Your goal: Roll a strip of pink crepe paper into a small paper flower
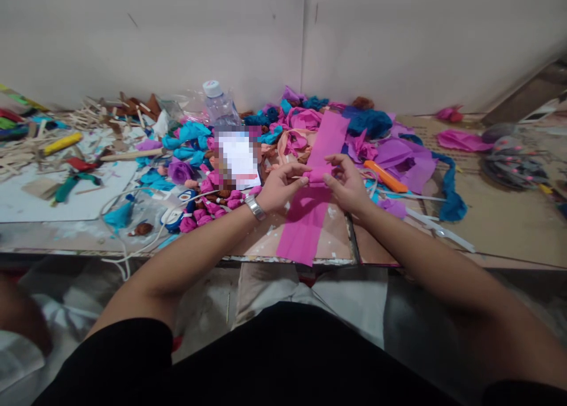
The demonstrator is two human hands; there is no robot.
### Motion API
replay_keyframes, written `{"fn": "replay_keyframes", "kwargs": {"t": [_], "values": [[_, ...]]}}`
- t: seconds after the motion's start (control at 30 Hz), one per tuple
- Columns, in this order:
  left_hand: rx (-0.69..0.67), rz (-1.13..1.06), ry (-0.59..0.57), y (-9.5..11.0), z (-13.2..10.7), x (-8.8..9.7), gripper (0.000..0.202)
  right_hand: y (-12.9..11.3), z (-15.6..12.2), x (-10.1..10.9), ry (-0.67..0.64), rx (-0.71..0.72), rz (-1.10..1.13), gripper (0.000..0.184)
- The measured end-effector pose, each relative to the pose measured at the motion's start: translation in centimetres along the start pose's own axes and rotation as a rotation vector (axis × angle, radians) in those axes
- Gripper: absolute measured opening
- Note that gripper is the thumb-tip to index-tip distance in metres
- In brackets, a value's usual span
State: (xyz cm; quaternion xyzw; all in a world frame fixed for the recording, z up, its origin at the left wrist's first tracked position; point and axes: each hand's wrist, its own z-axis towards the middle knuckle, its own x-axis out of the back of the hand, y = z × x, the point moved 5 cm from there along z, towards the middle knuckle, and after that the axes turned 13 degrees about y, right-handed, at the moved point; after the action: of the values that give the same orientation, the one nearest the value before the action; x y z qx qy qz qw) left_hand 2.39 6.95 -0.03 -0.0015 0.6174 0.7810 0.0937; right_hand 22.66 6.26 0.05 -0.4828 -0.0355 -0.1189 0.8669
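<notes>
A long strip of magenta crepe paper (pixel 303 232) runs from the back of the table over its front edge. Its middle is gathered into a folded band between both hands. My left hand (pixel 283 186), a metal watch on its wrist, pinches the left end of that fold. On the other side my right hand (pixel 346 185) grips the fold's right end between thumb and fingers. Just right of my right hand lies an orange-handled cutter (pixel 385 177). Left of my left hand are several magenta paper buds (pixel 207 214).
A capped plastic bottle (pixel 220 105) stands near the wall. Green and red pliers (pixel 73 182) and wooden sticks (pixel 33 152) lie at left. Blue paper (pixel 449 187) and purple paper (pixel 410 161) cover the right side. A white cable (pixel 128 249) hangs over the front edge.
</notes>
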Motion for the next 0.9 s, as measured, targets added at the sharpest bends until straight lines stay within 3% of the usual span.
{"fn": "replay_keyframes", "kwargs": {"t": [0.13, 0.23, 0.37, 0.47, 0.63, 0.73, 0.9], "values": [[0.276, -0.334, 0.044, -0.6, -0.1, 0.1, 0.048, -0.9, 0.4, 0.6, 0.045, 0.063, -0.008, 0.050], [0.374, -0.435, 0.004, -0.3, -0.4, 0.0, 0.043, -2.5, 0.4, 0.8, 0.030, 0.157, -0.010, 0.044], [0.390, -0.442, -0.028, 0.2, -0.7, -0.1, 0.039, -5.5, 0.1, 1.0, 0.007, 0.290, 0.006, 0.028], [0.385, -0.446, -0.044, 0.1, -0.7, -0.2, 0.039, -7.6, -0.1, 1.3, -0.005, 0.313, 0.040, 0.024], [0.353, -0.437, -0.069, -0.5, 0.0, 0.4, 0.034, -10.4, -0.1, 1.0, -0.129, 0.403, 0.011, 0.007], [0.357, -0.452, -0.019, -1.1, 0.3, 1.0, 0.032, -13.4, -0.1, 1.1, -0.205, 0.486, 0.008, 0.008], [0.377, -0.442, 0.042, -1.9, 0.5, 1.3, 0.029, -20.6, -2.0, 1.1, -0.312, 0.515, -0.036, 0.020]]}}
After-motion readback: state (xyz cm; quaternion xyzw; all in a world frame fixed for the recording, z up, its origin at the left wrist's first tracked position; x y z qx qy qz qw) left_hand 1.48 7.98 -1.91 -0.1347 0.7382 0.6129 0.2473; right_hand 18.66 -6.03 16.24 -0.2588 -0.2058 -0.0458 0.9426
